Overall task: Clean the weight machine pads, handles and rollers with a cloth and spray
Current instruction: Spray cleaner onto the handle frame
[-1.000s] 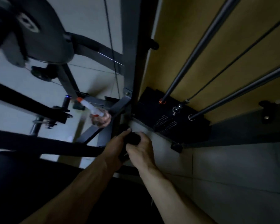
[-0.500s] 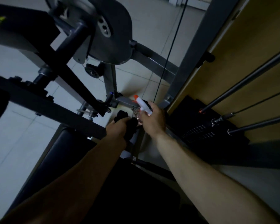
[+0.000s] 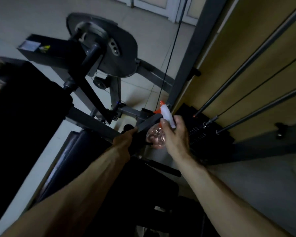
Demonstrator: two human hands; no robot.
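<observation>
My right hand [image 3: 175, 134] grips a spray bottle [image 3: 158, 134] with a clear round body, a white neck and an orange nozzle, held up over the machine's frame. Just to its left, my left hand [image 3: 125, 142] holds a dark cloth [image 3: 138, 136], bunched and partly hidden by the fingers. A long black seat pad [image 3: 75, 159] of the weight machine lies below my left forearm. A large black pad [image 3: 24, 108] fills the left edge.
A grey cam wheel [image 3: 113, 48] and black lever arms rise at the top centre. The black weight stack [image 3: 203, 134] with its chrome guide rods [image 3: 246, 65] stands right, behind a grey upright post [image 3: 188, 57]. Pale tiled floor [image 3: 143, 28] lies beyond.
One second ago the bottle stood on the frame while both hands held the cloth. My right hand has since picked up the bottle and raised it; the view has tilted upward.
</observation>
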